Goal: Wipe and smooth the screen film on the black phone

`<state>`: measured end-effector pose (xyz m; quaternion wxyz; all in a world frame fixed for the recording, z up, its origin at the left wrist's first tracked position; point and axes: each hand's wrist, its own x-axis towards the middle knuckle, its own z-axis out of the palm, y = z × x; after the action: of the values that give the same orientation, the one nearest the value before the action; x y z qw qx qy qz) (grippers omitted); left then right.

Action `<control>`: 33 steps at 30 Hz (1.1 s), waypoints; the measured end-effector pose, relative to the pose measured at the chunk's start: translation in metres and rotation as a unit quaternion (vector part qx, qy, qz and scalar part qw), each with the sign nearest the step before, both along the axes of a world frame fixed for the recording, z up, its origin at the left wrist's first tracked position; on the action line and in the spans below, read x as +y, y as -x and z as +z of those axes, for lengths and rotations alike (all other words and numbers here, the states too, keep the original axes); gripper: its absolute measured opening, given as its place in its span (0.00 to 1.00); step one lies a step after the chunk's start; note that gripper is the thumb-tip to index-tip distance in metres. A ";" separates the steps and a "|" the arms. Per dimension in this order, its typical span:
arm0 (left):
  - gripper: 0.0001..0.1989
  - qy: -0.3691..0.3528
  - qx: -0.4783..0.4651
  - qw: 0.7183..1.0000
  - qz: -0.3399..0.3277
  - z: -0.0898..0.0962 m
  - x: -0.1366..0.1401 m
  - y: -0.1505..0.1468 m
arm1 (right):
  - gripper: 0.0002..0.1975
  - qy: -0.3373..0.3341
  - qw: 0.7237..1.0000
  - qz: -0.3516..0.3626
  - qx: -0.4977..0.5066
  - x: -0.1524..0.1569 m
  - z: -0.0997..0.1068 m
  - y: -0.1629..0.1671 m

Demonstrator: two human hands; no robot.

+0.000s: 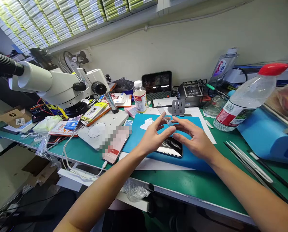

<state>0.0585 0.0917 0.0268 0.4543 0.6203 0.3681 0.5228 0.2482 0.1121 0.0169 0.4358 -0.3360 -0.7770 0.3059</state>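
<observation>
My left hand (156, 133) is closed on a thin clear screen protector (161, 110), held tilted above the blue mat (136, 140). A small bluish patch shows at the sheet's lower corner, between my hands. My right hand (196, 137) has curved fingers, with the thumb apart from the index finger. Its index fingertip is close to that corner; whether it touches I cannot tell. Below both hands a phone (171, 149) lies on the mat, its dark glossy screen up and partly hidden by my hands. A crumpled white wipe (147, 123) lies left of the sheet.
A lit phone (117, 145) with a cable lies left of the mat. A microscope (62, 85) stands at left, a white-capped bottle (139, 96) and grey phone stand (177, 107) behind. At right are a large red-capped bottle (249, 100), tweezers (245, 161) and a blue machine (267, 135).
</observation>
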 end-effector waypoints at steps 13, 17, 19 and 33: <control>0.35 -0.028 -0.002 1.000 -0.006 0.000 -0.005 0.007 | 0.24 -0.068 0.996 0.031 -0.052 0.001 0.002 -0.004; 0.34 -0.063 0.036 0.997 0.010 0.001 -0.009 0.019 | 0.25 -0.057 0.997 0.026 -0.043 0.002 0.002 -0.005; 0.35 -0.098 0.100 0.989 0.034 0.004 -0.012 0.027 | 0.26 -0.048 0.999 0.008 -0.019 0.002 0.002 -0.006; 0.25 -0.177 0.512 0.838 0.063 0.018 -0.028 0.066 | 0.26 -0.149 0.980 -0.024 -0.128 0.003 0.000 -0.003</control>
<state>-0.0070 0.0633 0.0453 0.0489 0.8448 0.4879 0.2142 0.2517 0.1149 0.0173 0.3848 -0.3218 -0.8552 0.1302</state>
